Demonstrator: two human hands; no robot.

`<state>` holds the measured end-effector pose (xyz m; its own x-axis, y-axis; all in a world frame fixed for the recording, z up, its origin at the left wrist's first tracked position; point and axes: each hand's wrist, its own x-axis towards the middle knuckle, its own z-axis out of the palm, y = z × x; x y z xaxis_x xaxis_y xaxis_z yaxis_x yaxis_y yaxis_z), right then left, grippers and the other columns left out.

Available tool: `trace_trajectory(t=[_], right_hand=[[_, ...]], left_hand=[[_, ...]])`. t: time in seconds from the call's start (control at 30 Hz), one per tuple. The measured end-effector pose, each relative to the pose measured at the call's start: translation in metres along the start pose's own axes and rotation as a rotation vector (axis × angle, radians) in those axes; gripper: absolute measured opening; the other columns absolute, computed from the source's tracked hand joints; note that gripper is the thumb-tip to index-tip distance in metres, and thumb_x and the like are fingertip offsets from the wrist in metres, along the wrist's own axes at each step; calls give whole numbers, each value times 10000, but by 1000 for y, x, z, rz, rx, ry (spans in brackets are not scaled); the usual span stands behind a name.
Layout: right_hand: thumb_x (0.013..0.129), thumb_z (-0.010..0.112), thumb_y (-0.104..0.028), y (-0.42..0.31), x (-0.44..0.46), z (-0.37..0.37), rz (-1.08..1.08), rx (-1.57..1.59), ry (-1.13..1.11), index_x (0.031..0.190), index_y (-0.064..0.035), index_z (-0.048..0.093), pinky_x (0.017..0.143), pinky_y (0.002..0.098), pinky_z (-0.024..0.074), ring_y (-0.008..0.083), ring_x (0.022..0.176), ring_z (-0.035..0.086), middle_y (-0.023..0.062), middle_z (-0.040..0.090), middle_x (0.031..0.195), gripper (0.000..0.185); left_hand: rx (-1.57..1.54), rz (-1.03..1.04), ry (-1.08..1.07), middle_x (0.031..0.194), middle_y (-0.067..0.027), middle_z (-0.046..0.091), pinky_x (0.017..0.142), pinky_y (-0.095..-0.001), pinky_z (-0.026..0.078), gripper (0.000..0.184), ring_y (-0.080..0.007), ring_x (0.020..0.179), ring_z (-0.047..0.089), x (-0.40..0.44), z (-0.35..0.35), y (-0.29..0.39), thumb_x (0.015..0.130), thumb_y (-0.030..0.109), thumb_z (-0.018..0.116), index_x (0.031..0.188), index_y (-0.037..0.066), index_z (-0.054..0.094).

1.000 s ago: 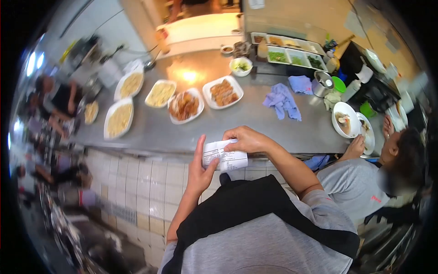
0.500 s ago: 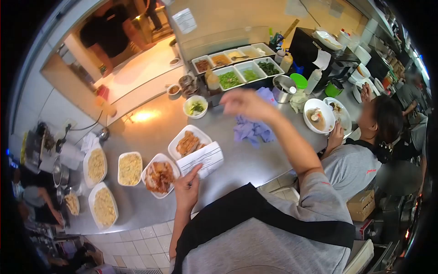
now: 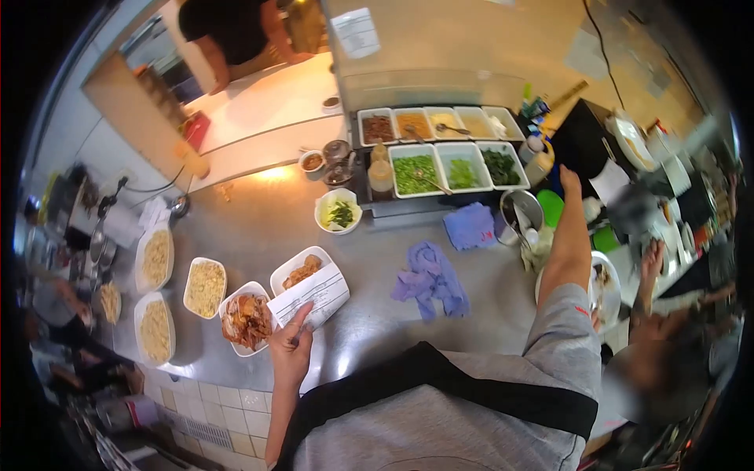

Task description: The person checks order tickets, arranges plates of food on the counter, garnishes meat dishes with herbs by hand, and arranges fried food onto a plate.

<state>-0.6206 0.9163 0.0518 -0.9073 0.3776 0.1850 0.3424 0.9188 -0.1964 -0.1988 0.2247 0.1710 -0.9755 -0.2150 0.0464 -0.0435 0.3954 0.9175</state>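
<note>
My left hand [image 3: 292, 349] grips a printed order slip [image 3: 318, 297], with the thumb lying across its lower part. Behind the slip, partly covered by it, is a white dish of fried pieces [image 3: 300, 272]. To its left sits a white dish of browned, glazed meat [image 3: 247, 320]. Far to the right, my right hand [image 3: 571, 182] is stretched out beside a blue cup [image 3: 555, 179] and a yellowish squeeze bottle [image 3: 539, 168]. Its fingers are too small and partly hidden to show a grip. Below that arm stands a metal pot [image 3: 520, 213].
White dishes of pale yellow food [image 3: 206, 287] stand at left. A garnish bowl [image 3: 338, 212] sits before the topping trays [image 3: 414, 173]. Purple cloths [image 3: 430, 279] lie on the steel counter [image 3: 369, 345]. A co-worker [image 3: 667, 369] is close at right; another person [image 3: 228, 31] stands beyond the hatch.
My right hand has swung from above the counter's middle out to the back right. The left hand still holds the slip. The view has shifted, and the co-worker's bowls are now partly hidden by my arm.
</note>
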Motion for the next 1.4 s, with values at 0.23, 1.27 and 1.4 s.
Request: trace_trajectory(t=[0.23,1.27,1.4], right_hand=[[746,602,-330,-8,-8,-19,350,572,-226,893,-3,674,837,379,446,276,902,603,148,665,923,366],[745,487,-218,-37,-72,-39,538,244,183,955,98,638,918,423,443,394,1028,578,290,594,1064,409],[758,504,-218,-44,-77,-44,522,204,173,978,66,643,928,416,444,379,1060,570,266,593,1096,385]], left_hand=[[34,62,102,1043,-100,656,857,-270,433,378,-146,958,583,1,4,2,799,-63,550,1151,55,625],[-156,100,10,1043,-107,653,876,-274,428,295,-157,988,580,7,6,4,839,-23,551,1121,13,633],[-164,120,0,1035,-97,655,878,-265,418,291,-142,981,578,7,8,10,842,-24,544,1120,-3,629]])
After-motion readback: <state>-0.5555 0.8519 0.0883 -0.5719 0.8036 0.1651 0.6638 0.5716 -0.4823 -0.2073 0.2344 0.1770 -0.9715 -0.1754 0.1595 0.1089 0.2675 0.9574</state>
